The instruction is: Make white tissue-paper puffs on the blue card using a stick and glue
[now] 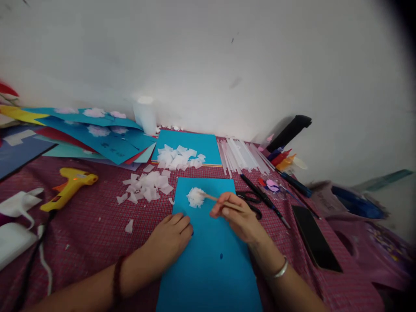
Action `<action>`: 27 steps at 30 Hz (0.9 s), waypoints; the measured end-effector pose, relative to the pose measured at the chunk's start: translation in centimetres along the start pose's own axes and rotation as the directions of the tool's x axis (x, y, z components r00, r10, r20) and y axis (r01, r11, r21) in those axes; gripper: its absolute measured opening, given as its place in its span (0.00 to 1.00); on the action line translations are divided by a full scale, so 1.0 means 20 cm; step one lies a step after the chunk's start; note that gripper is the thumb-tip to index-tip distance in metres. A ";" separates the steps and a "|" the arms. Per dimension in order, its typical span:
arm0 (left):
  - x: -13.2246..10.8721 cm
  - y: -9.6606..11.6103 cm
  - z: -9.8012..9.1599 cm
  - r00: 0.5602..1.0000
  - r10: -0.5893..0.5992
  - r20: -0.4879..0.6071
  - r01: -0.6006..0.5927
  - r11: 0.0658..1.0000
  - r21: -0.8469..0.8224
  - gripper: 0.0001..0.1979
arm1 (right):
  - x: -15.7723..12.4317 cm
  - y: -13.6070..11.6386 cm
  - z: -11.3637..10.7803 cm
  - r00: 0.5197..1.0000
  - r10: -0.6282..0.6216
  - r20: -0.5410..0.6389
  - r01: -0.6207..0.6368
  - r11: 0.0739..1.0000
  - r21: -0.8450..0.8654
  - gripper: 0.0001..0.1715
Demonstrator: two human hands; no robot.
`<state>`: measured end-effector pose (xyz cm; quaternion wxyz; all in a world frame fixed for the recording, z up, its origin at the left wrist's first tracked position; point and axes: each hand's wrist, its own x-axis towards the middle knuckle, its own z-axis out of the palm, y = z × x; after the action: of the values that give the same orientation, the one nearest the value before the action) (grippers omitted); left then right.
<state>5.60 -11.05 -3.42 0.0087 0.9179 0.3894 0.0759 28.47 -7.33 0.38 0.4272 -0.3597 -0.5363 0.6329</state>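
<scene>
A blue sheet of paper [208, 277] lies lengthwise in front of me. Near its far end sits a round white clump of small paper bits [196, 197]. My right hand [238, 216] pinches a thin wooden stick [212, 198], whose far tip touches the right side of the clump. What that tip looks like is hidden in the white bits. Resting palm down on the sheet's left edge, my left hand [172, 238] holds nothing; its fingers lie on the paper, a little bent. A small dark spot [221, 256] shows on the sheet.
Cut white paper squares [147, 186] lie left of the sheet, with more on a blue stack [198, 141] behind. A yellow glue gun [69, 186] is at left. Scissors [250, 198], a black pen [264, 199], glue sticks [238, 156] and a phone [315, 238] are at right.
</scene>
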 end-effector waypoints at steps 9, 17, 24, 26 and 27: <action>0.01 -0.02 0.01 1.000 -0.004 -0.019 0.003 0.998 -0.066 0.07 | 0.04 0.12 -0.01 0.994 -0.032 -0.101 0.003 0.961 -0.278 0.19; -0.01 -0.02 0.07 0.991 0.008 -0.135 -0.015 0.999 -0.050 0.09 | 0.09 0.13 0.02 0.990 -0.041 -0.133 -0.009 0.936 -0.353 0.18; -0.01 -0.02 0.07 0.987 -0.002 -0.159 -0.006 0.999 -0.054 0.13 | 0.09 0.18 0.01 0.978 -0.098 -0.185 0.021 0.924 -0.381 0.17; -0.01 -0.01 0.07 0.986 -0.004 -0.165 -0.006 0.998 -0.057 0.14 | 0.09 0.19 0.01 0.976 -0.105 -0.191 0.024 0.923 -0.384 0.18; -0.01 -0.01 0.07 0.987 -0.013 -0.160 0.004 0.998 -0.059 0.14 | 0.09 0.19 0.01 0.975 -0.105 -0.196 0.023 0.925 -0.380 0.18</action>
<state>5.54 -11.01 -4.88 0.0046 0.9065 0.3904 0.1608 26.93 -5.94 -3.33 0.4260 -0.4823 -0.6101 0.4622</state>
